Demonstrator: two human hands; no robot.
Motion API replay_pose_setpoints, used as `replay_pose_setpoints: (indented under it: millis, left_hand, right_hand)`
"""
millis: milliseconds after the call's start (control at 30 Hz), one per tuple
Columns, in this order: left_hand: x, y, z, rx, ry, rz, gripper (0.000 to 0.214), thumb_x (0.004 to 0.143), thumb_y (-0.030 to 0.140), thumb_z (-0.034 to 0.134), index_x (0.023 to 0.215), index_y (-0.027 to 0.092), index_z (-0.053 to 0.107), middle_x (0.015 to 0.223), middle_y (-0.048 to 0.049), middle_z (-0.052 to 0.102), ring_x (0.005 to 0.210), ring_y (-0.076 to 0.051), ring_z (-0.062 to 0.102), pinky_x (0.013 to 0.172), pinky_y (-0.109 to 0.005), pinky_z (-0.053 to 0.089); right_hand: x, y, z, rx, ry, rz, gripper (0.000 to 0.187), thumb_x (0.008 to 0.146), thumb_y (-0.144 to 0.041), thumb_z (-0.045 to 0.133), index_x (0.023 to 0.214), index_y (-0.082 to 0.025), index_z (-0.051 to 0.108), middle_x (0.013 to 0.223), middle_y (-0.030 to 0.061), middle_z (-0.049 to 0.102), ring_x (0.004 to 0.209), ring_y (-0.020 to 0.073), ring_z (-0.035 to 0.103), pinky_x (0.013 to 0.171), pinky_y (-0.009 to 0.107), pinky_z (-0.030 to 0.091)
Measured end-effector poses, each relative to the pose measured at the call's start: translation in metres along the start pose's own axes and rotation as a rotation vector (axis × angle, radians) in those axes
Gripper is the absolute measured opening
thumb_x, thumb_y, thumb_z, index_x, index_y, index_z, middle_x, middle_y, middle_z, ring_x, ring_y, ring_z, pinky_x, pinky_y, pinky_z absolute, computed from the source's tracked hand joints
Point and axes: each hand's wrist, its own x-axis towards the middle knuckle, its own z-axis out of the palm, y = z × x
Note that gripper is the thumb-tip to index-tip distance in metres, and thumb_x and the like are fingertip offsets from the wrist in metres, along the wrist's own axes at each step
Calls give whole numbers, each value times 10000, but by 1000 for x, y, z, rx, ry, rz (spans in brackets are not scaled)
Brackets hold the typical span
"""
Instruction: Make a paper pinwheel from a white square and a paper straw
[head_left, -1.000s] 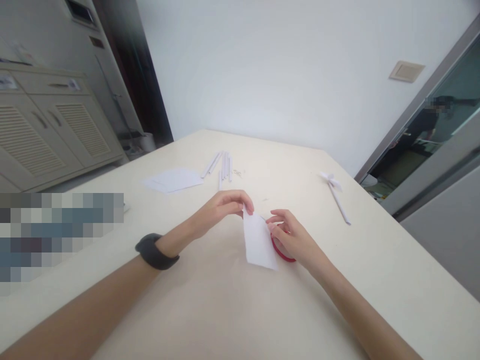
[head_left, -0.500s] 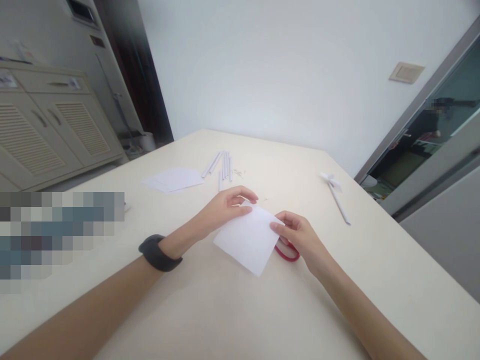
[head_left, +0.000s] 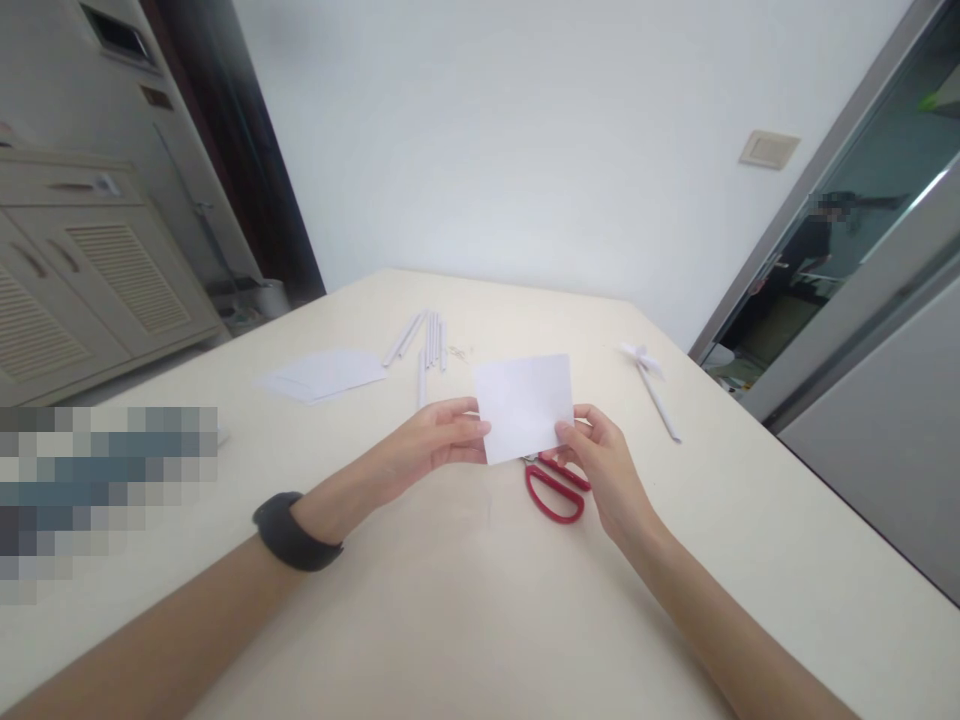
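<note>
A small white sheet of paper (head_left: pixel 523 405) is held up above the table between my two hands. My left hand (head_left: pixel 442 435) pinches its left edge, thumb in front and fingers behind. On the right edge, near the lower corner, my right hand (head_left: pixel 596 445) grips it the same way. Red-handled scissors (head_left: pixel 555 497) lie on the table under the paper, just left of my right hand; their blades are hidden behind the sheet.
Several white paper sticks (head_left: pixel 433 340) and loose paper sheets (head_left: pixel 322 375) lie at the back left of the table (head_left: pixel 420 640). A paper stick with a pinwheel-like top (head_left: pixel 656 395) lies at the right. Behind the glass door, a person (head_left: pixel 814 245) is visible.
The paper has been turned from a tilted diamond to nearly square-on and raised. My left hand has shifted from its top corner to its left edge. More of the scissors shows.
</note>
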Motion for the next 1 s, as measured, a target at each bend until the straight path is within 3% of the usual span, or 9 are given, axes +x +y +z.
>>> replay_pose_setpoints:
  millis: [233, 400, 500, 633, 833, 1000]
  left_hand:
    - [0, -5, 1, 172, 9, -62, 313, 809, 349, 595, 1043, 147, 640, 1013, -99, 696, 894, -225, 676, 837, -338, 512]
    - [0, -4, 2, 255, 22, -104, 283, 799, 340, 596, 1005, 151, 639, 954, -93, 707, 793, -212, 698, 744, -314, 535]
    - [-1, -2, 6, 268, -22, -129, 275, 799, 325, 595, 1008, 152, 638, 945, -95, 710, 774, -208, 700, 736, -314, 536]
    - [-3, 0, 10, 252, -109, -153, 254, 818, 311, 572, 1005, 151, 633, 934, -93, 703, 809, -214, 698, 745, -313, 537]
    - [-5, -1, 9, 195, -117, -131, 268, 806, 358, 588, 984, 160, 624, 914, -84, 691, 816, -222, 699, 724, -295, 536]
    - [-6, 1, 11, 132, -148, -112, 283, 828, 307, 555, 1072, 173, 609, 987, -97, 692, 814, -206, 696, 697, -270, 527]
  right_hand:
    - [-3, -5, 3, -12, -18, -23, 142, 804, -286, 549, 908, -195, 517, 732, -1, 674, 693, 159, 655, 708, 289, 480]
    - [-3, -8, 1, -139, -13, -102, 207, 830, -340, 519, 986, -209, 555, 738, 6, 688, 702, 177, 637, 731, 325, 482]
    - [-3, -9, -1, -174, -47, -145, 263, 841, -329, 510, 1073, -216, 558, 879, 37, 697, 766, 192, 640, 711, 318, 488]
    - [-6, -8, 1, -178, -27, -315, 277, 868, -271, 480, 1128, -229, 565, 1113, 51, 636, 933, 196, 609, 768, 304, 488]
    - [-15, -9, 5, -375, -21, -547, 309, 899, -178, 420, 1148, -251, 587, 1169, 25, 624, 1009, 187, 587, 839, 307, 471]
    - [-11, -4, -1, -580, -162, -826, 475, 877, -70, 352, 1247, -302, 541, 1312, 1, 536, 1190, 193, 495, 972, 375, 430]
